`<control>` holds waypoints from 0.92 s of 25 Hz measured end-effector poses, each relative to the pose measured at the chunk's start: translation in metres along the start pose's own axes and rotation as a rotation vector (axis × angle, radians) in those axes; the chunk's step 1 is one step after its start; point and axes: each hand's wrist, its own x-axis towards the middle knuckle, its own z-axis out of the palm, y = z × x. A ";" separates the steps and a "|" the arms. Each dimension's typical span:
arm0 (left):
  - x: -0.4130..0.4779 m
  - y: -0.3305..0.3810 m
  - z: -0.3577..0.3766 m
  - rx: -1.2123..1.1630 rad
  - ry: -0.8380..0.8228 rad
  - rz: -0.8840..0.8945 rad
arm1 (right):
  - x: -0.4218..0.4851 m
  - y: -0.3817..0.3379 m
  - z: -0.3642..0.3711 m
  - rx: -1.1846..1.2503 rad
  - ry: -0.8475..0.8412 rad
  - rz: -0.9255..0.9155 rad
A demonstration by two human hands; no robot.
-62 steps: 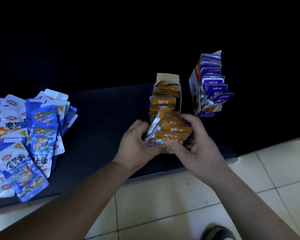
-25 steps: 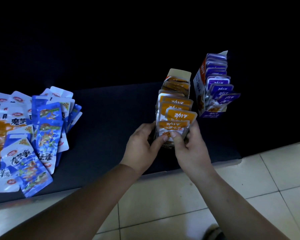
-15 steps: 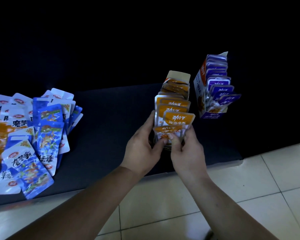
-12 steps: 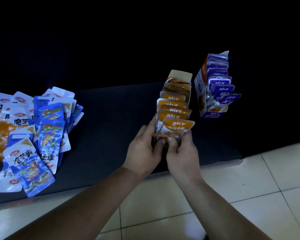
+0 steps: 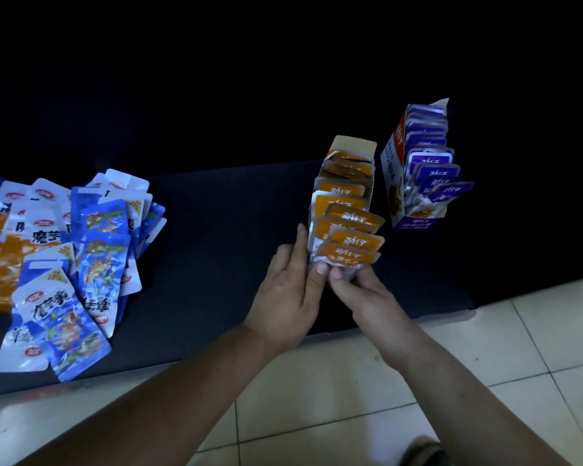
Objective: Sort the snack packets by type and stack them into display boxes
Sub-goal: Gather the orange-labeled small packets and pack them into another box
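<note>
A loose heap of blue-and-white foil packets [image 5: 81, 264] is spread at the far left of the dark desk [image 5: 216, 230]. A cardboard box of purple packets [image 5: 392, 169] stands just right of the orange cardboard display box [image 5: 354, 146], whose front end is hidden by both hands. The orange foil snack packets [image 5: 347, 243], fanned in the air moments ago, are now seated in that box. The front packet is pinched in the grip of the right hand [image 5: 360, 294], while the left hand [image 5: 286, 297] is laid straight-fingered against the row, its grip loose.

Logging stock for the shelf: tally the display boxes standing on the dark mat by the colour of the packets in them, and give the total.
Left box with orange packets: 1
Right box with purple packets: 1
Total: 2 boxes. The blue and white packets lie loose, unboxed.
</note>
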 end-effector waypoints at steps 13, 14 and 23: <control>-0.001 -0.013 0.017 0.053 0.045 -0.021 | 0.005 0.003 0.015 0.167 0.117 -0.190; -0.002 -0.013 0.016 0.042 0.031 -0.012 | 0.001 0.003 0.012 0.152 0.155 -0.246; -0.005 -0.003 0.007 0.010 0.022 -0.024 | 0.004 0.008 0.008 -0.058 0.215 -0.333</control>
